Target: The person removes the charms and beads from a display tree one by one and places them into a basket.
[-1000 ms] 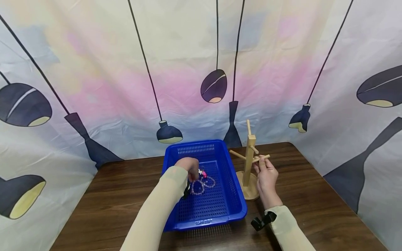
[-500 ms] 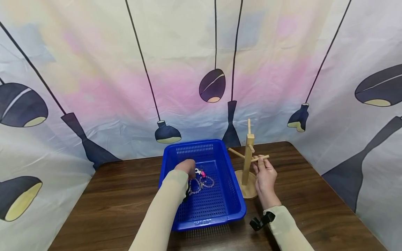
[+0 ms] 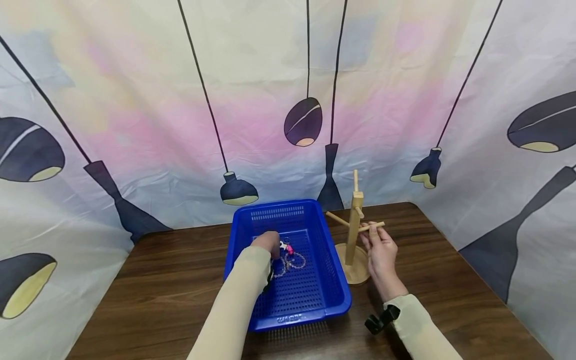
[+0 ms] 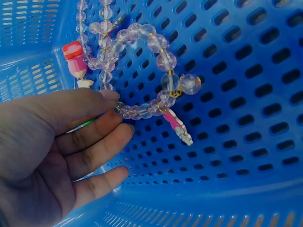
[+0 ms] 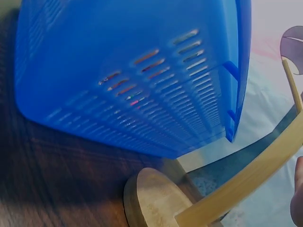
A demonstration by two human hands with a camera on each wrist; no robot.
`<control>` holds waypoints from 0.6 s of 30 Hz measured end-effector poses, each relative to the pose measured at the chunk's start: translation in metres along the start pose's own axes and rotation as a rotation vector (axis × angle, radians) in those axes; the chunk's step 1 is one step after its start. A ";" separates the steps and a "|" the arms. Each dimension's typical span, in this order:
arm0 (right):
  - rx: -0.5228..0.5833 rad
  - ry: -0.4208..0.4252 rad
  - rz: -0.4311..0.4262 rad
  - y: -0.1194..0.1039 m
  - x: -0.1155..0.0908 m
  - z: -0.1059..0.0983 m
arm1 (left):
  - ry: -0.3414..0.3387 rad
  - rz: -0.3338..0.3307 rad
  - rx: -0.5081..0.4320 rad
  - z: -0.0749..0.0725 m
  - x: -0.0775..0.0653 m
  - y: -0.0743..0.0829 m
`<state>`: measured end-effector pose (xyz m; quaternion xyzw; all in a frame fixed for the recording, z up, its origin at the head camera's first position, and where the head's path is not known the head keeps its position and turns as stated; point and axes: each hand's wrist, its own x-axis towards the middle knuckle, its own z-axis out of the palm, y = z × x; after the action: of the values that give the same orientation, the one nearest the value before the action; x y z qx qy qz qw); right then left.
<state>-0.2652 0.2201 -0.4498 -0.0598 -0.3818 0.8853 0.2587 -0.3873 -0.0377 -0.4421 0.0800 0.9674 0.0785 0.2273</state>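
Observation:
My left hand (image 3: 270,243) reaches into the blue basket (image 3: 344,304). In the left wrist view, its thumb and index finger pinch a bracelet (image 4: 166,61) of clear pinkish beads, with a small pink charm (image 4: 176,124) hanging from it; the other fingers are loosely bent. A second beaded bracelet (image 4: 81,28) lies beside it, near a pink-and-red charm (image 4: 75,59). To the right of the basket, my right hand (image 3: 382,256) holds a low peg (image 3: 377,226) of the upright wooden stand (image 3: 353,240). Only a fingertip (image 5: 297,198) shows in the right wrist view.
The basket stands on a dark wood table (image 3: 171,285), close beside the stand's round base (image 3: 355,272). Bare pegs stick out from the stand's post in several directions. A patterned cloth (image 3: 270,75) with printed lamps hangs behind the table.
My left hand has shifted slightly within the basket, and the bracelet at its fingers has moved a little left with it. My right hand stays at the stand's peg.

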 end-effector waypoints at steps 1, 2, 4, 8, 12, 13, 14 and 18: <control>0.003 -0.002 0.014 -0.001 0.000 0.000 | 0.001 -0.002 -0.005 -0.001 -0.001 0.000; -0.003 -0.006 0.023 -0.002 0.000 -0.001 | 0.002 0.001 -0.004 -0.002 -0.003 -0.001; -0.055 -0.009 0.035 -0.004 0.001 -0.002 | -0.006 0.009 -0.002 -0.008 -0.009 -0.001; -0.227 -0.029 0.032 -0.011 0.003 -0.006 | -0.018 0.069 0.003 -0.025 -0.021 -0.001; -0.440 -0.069 0.052 -0.022 0.004 -0.014 | -0.018 0.168 0.021 -0.045 -0.039 0.001; -0.495 -0.088 0.069 -0.025 0.004 -0.017 | -0.013 0.194 0.026 -0.048 -0.044 0.001; -0.560 -0.111 0.091 -0.029 0.004 -0.021 | 0.001 0.230 0.040 -0.051 -0.049 -0.001; -0.860 -0.232 0.180 -0.050 0.001 -0.039 | 0.130 0.381 0.062 -0.054 -0.070 -0.018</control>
<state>-0.2335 0.2744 -0.4421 -0.0952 -0.7346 0.6660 0.0880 -0.3527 -0.0748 -0.3676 0.2633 0.9494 0.0952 0.1427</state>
